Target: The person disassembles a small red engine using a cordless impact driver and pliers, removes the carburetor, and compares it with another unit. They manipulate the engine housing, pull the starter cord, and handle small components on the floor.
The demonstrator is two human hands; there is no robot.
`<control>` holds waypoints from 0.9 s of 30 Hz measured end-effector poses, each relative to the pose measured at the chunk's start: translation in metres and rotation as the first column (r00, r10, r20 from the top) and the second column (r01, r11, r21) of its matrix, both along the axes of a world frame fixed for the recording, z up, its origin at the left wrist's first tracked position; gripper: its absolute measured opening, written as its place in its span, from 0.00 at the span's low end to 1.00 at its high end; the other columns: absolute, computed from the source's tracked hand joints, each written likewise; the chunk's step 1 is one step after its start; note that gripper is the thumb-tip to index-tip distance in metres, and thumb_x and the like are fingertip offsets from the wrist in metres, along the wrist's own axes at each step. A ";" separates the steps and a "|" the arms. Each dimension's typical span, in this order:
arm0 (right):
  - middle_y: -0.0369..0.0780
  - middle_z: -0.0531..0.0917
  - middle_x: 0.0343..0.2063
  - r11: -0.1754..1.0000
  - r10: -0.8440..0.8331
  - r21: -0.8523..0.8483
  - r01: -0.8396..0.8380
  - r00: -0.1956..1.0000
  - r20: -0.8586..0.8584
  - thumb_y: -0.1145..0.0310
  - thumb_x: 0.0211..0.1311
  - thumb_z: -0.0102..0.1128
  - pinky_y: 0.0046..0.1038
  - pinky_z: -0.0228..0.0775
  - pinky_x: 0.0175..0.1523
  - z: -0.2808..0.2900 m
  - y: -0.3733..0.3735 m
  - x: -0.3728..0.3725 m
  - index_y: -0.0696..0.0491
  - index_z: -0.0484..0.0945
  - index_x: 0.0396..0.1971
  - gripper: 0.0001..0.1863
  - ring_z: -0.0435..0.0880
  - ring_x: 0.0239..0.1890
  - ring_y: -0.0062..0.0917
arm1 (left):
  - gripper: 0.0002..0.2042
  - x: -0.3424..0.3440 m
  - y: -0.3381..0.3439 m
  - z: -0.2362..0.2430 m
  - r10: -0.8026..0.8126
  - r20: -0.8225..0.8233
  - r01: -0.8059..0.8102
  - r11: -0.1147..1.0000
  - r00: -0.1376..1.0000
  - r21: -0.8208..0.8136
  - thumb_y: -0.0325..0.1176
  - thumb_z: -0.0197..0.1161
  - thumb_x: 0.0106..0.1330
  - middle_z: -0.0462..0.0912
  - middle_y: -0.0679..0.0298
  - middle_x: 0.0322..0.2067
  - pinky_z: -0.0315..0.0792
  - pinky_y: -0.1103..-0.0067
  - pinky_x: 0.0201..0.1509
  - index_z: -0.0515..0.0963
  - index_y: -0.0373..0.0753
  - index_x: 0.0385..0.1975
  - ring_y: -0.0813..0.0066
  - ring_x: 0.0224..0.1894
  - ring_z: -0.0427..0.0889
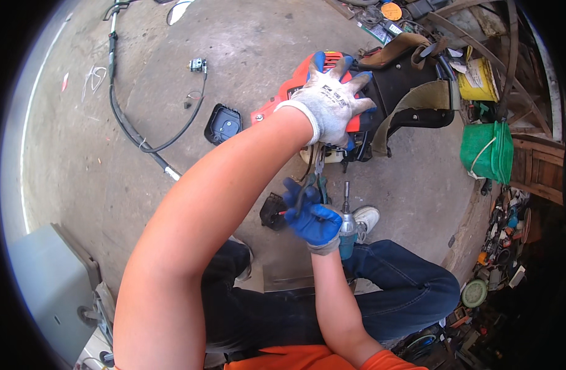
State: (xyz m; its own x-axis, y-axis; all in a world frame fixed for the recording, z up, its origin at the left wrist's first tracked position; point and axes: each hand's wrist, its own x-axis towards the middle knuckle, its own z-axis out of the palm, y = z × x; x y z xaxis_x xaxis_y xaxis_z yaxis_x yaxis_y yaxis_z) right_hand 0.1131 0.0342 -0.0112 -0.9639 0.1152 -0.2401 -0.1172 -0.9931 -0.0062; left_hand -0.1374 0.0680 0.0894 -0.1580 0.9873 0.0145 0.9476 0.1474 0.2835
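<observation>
A scuffed grey concrete floor (147,86) is spread across the frame, bordered at right by heaped clutter (506,243), a green bucket (489,159) and a yellow bucket (478,80). At upper centre-right, a red-and-black engine unit (298,81) with straps is set on the concrete. Its top is covered by the left hand (335,105), fingers splayed; lower, apart from it, green-handled pliers (323,187) are gripped in the right hand (315,222). A grey case (52,283) is seen at lower left.
</observation>
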 end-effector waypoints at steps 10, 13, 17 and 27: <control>0.57 0.55 0.70 0.997 -0.073 -0.024 0.072 0.997 -0.031 0.76 0.59 0.52 0.45 0.72 0.61 -0.012 0.000 -0.002 0.62 0.76 0.56 0.23 0.69 0.66 0.47 | 0.40 0.001 0.000 0.001 0.009 0.001 -0.009 1.000 1.000 0.009 0.51 0.73 0.45 0.55 0.60 0.72 0.47 0.38 0.69 0.70 0.63 0.64 0.41 0.73 0.51; 0.56 0.55 0.70 0.998 -0.055 0.010 0.056 0.997 -0.054 0.77 0.59 0.53 0.46 0.72 0.62 -0.019 0.001 -0.004 0.62 0.76 0.54 0.21 0.68 0.67 0.47 | 0.40 0.001 0.002 -0.001 0.008 0.008 -0.008 1.000 1.000 0.013 0.51 0.73 0.44 0.56 0.59 0.72 0.46 0.37 0.69 0.70 0.63 0.64 0.41 0.73 0.51; 0.54 0.59 0.69 0.996 -0.056 0.067 0.058 0.998 -0.030 0.76 0.59 0.56 0.43 0.73 0.58 -0.022 0.000 -0.013 0.61 0.78 0.52 0.20 0.72 0.62 0.44 | 0.40 0.000 0.002 -0.005 0.010 0.042 -0.012 0.999 0.999 0.030 0.52 0.73 0.44 0.56 0.59 0.72 0.43 0.35 0.68 0.70 0.64 0.64 0.41 0.73 0.52; 0.40 0.75 0.46 0.997 -0.040 0.067 0.038 0.999 0.033 0.72 0.52 0.62 0.26 0.60 0.37 -0.029 -0.008 -0.016 0.50 0.82 0.38 0.11 0.68 0.36 0.26 | 0.39 0.003 0.002 -0.006 0.027 -0.029 -0.026 0.999 0.999 0.037 0.53 0.73 0.44 0.56 0.59 0.71 0.42 0.33 0.67 0.70 0.64 0.64 0.41 0.72 0.54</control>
State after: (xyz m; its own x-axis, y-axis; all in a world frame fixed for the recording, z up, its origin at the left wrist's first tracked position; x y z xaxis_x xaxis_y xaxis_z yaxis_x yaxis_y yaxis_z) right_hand 0.0967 0.0261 -0.0406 -0.9495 0.1696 -0.2639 -0.1547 -0.9850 -0.0764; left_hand -0.1344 0.0704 0.0829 -0.1832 0.9815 0.0555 0.9514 0.1628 0.2616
